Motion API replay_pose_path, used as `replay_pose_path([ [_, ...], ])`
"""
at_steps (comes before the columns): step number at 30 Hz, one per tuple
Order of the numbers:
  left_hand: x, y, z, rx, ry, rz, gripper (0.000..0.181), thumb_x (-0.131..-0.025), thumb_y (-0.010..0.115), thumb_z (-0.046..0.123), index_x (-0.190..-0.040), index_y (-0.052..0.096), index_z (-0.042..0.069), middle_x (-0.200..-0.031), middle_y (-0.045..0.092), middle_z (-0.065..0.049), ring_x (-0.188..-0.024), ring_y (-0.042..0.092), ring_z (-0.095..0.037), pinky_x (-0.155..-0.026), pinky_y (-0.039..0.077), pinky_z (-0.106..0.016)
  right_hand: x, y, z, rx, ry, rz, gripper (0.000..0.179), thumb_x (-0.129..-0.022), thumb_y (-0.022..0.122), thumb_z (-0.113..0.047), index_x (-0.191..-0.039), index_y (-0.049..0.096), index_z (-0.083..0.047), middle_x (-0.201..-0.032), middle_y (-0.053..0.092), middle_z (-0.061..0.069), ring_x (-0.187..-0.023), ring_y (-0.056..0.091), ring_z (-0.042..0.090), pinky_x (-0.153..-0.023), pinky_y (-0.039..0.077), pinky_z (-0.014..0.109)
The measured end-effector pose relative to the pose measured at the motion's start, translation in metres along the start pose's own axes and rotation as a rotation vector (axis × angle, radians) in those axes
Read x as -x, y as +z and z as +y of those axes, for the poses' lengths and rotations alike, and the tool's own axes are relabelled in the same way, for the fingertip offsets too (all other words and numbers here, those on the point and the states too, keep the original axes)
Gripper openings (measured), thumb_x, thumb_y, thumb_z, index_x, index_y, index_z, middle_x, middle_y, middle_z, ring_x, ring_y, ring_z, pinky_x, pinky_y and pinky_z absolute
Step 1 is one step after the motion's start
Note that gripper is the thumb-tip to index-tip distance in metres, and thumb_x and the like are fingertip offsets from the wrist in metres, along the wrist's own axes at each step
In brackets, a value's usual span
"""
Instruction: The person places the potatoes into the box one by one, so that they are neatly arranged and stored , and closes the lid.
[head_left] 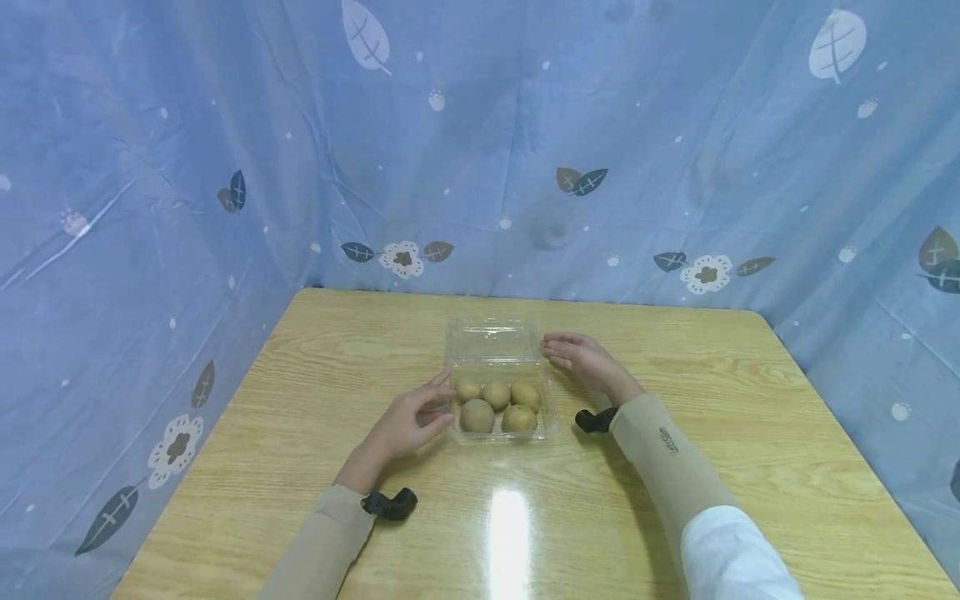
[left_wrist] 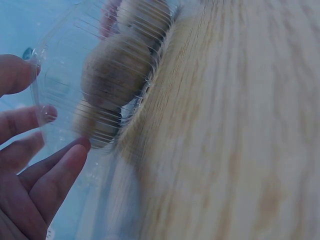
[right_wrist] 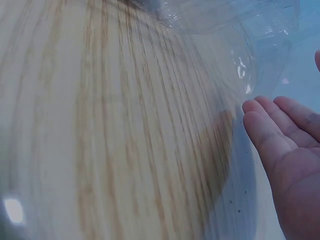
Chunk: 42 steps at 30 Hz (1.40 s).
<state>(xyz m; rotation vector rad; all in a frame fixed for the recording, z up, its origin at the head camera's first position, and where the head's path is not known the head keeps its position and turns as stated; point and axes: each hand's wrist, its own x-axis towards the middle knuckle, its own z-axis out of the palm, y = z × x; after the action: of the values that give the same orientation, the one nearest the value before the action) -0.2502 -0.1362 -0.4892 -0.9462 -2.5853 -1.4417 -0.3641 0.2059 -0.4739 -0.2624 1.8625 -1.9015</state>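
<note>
A clear plastic clamshell box [head_left: 553, 417] stands on the table with its lid [head_left: 495, 340] folded back, away from me. Inside its base sit several round yellow-brown fruits [head_left: 496, 396], seen through the ribbed wall in the left wrist view. My left hand [head_left: 408, 421] is at the box's left side, fingers spread and slightly bent; its fingertips [left_wrist: 49, 114] are right at the clear wall. On the other side, my right hand [head_left: 588, 360] is beside the lid's right edge. Its fingers [right_wrist: 267, 132] are nearly straight and close together, with nothing in them.
The wood-grain table [head_left: 712, 400] extends around the box on all sides. A blue curtain [head_left: 480, 150] with leaf and flower prints hangs behind it and along both sides. Black bands [head_left: 390, 505] circle both sleeved wrists.
</note>
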Motion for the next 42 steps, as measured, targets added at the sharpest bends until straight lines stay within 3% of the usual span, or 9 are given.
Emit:
replay_pose_path([
  [1, 0.000, -0.001, 0.006, 0.004, -0.006, -0.006, 0.039, -0.092, 0.062, 0.016, -0.125, 0.055, -0.003, -0.155, 0.026, -0.015, -0.114, 0.059, -0.036, -0.091, 0.055, -0.033, -0.001, 0.000, 0.000, -0.002, 0.010, 0.005, 0.053, -0.100, 0.043, -0.009, -0.144, 0.021, 0.011, -0.152, 0.024, 0.027, -0.141, 0.026, 0.037, -0.119, 0.026, 0.040],
  [5, 0.002, 0.002, 0.006, 0.002, -0.030, -0.015, 0.041, -0.092, 0.062, 0.020, -0.127, 0.055, -0.003, -0.155, 0.024, -0.013, -0.115, 0.059, -0.034, -0.092, 0.054, -0.031, -0.002, 0.000, 0.003, -0.023, 0.039, 0.020, 0.053, -0.100, 0.042, -0.008, -0.143, 0.020, 0.013, -0.151, 0.025, 0.028, -0.141, 0.027, 0.038, -0.119, 0.027, 0.040],
  [9, 0.004, 0.005, -0.004, -0.016, -0.034, -0.006, 0.042, -0.092, 0.063, 0.025, -0.126, 0.056, 0.001, -0.156, 0.025, -0.006, -0.115, 0.061, -0.028, -0.092, 0.053, -0.022, -0.004, -0.001, 0.007, -0.047, 0.044, 0.005, 0.055, -0.100, 0.042, -0.011, -0.143, 0.019, 0.014, -0.150, 0.026, 0.030, -0.140, 0.028, 0.039, -0.119, 0.027, 0.040],
  [19, 0.003, 0.004, -0.002, 0.033, -0.030, -0.009, 0.043, -0.093, 0.062, 0.025, -0.127, 0.055, 0.000, -0.156, 0.024, -0.008, -0.117, 0.059, -0.032, -0.092, 0.054, -0.028, -0.005, 0.004, 0.002, -0.049, 0.025, -0.031, 0.055, -0.102, 0.040, -0.012, -0.143, 0.016, 0.016, -0.149, 0.025, 0.032, -0.140, 0.027, 0.041, -0.120, 0.023, 0.041],
  [27, 0.000, 0.003, -0.005, -0.007, -0.035, -0.010, 0.042, -0.092, 0.063, 0.019, -0.129, 0.054, 0.002, -0.156, 0.025, -0.006, -0.117, 0.059, -0.028, -0.091, 0.053, -0.022, -0.003, 0.004, -0.008, -0.064, -0.020, -0.045, 0.053, -0.101, 0.037, -0.008, -0.143, 0.014, 0.016, -0.150, 0.022, 0.032, -0.140, 0.025, 0.041, -0.119, 0.025, 0.041],
  [37, -0.002, -0.001, -0.004, -0.012, -0.012, -0.007, 0.041, -0.093, 0.062, 0.023, -0.126, 0.056, 0.001, -0.155, 0.026, -0.013, -0.115, 0.060, -0.032, -0.090, 0.055, -0.026, -0.003, 0.004, -0.018, -0.105, -0.061, -0.020, 0.051, -0.100, 0.039, -0.004, -0.142, 0.018, 0.016, -0.148, 0.025, 0.033, -0.139, 0.025, 0.041, -0.112, 0.036, 0.032],
  [42, -0.001, -0.001, -0.005, -0.027, -0.019, -0.003, 0.041, -0.092, 0.062, 0.024, -0.127, 0.056, 0.003, -0.155, 0.026, -0.011, -0.114, 0.061, -0.030, -0.091, 0.055, -0.024, -0.002, 0.007, -0.021, -0.099, -0.115, -0.002, 0.049, -0.100, 0.038, -0.002, -0.142, 0.020, 0.016, -0.148, 0.026, 0.033, -0.139, 0.026, 0.041, -0.114, 0.034, 0.033],
])
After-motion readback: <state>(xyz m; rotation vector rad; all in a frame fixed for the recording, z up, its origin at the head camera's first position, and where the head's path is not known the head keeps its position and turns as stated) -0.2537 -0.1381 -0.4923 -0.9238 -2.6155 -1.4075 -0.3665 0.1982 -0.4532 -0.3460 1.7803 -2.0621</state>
